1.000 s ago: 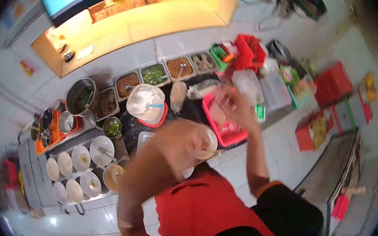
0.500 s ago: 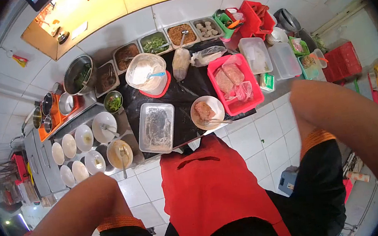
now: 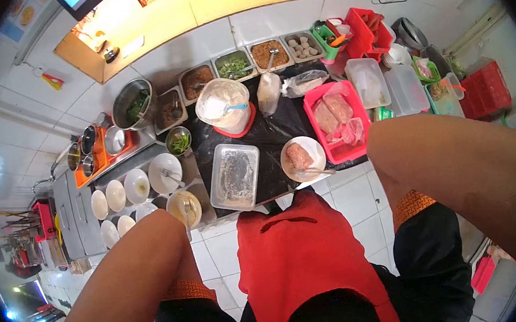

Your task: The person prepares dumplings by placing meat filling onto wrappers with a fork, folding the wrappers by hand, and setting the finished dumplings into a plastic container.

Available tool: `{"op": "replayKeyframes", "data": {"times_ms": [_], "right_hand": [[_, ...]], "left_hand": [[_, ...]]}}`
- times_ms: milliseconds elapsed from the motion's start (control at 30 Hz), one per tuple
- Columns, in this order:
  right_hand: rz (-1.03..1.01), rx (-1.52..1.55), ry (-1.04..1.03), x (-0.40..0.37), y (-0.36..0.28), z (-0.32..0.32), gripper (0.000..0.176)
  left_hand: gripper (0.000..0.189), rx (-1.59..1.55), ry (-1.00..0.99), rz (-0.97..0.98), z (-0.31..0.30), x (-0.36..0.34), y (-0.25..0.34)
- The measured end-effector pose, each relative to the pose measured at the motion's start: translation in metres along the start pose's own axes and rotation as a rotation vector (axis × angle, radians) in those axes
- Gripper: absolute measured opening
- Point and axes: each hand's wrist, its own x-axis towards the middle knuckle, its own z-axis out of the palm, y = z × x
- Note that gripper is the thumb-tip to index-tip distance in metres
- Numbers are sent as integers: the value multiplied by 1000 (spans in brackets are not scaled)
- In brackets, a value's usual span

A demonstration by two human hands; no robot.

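Observation:
Neither of my hands is in view; only my bent left arm point(image 3: 135, 272) and bent right arm point(image 3: 457, 160) show, with the elbows pointing toward the counter. In front of my red apron point(image 3: 301, 250), a flour-dusted clear plastic tray point(image 3: 255, 177) lies on the black counter cover. To its right stands a white bowl point(image 3: 317, 150) holding minced meat point(image 3: 298, 155), with a fork point(image 3: 315, 171) across its rim. A pink tub point(image 3: 333, 152) beside it holds bagged minced meat point(image 3: 334, 110). Behind the clear tray sits a flour tub point(image 3: 239, 124) on a red lid.
Several white bowls point(image 3: 136, 186) stand at the left. Metal pans of toppings point(image 3: 234, 65) line the back wall. A steel pot point(image 3: 120, 115) and a small bowl of greens point(image 3: 178, 141) are back left. Clear containers point(image 3: 406, 88) and red baskets point(image 3: 487, 86) stand at the right.
The view has shifted, so the counter and its items appear farther right. My elbows sit closer together in view, and the left arm now covers some white bowls. No item has visibly moved.

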Motion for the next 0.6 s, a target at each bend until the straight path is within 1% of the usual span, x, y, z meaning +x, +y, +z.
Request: {"op": "replayKeyframes", "data": {"times_ms": [100, 267, 600], "right_hand": [[46, 44, 71, -9, 7, 8, 70], [100, 96, 151, -22, 24, 16, 66], [248, 164, 245, -58, 54, 32, 57]], "left_hand": [[74, 36, -3, 4, -10, 0, 8], [70, 66, -21, -52, -21, -8, 15], [63, 73, -154, -215, -30, -39, 12]]}}
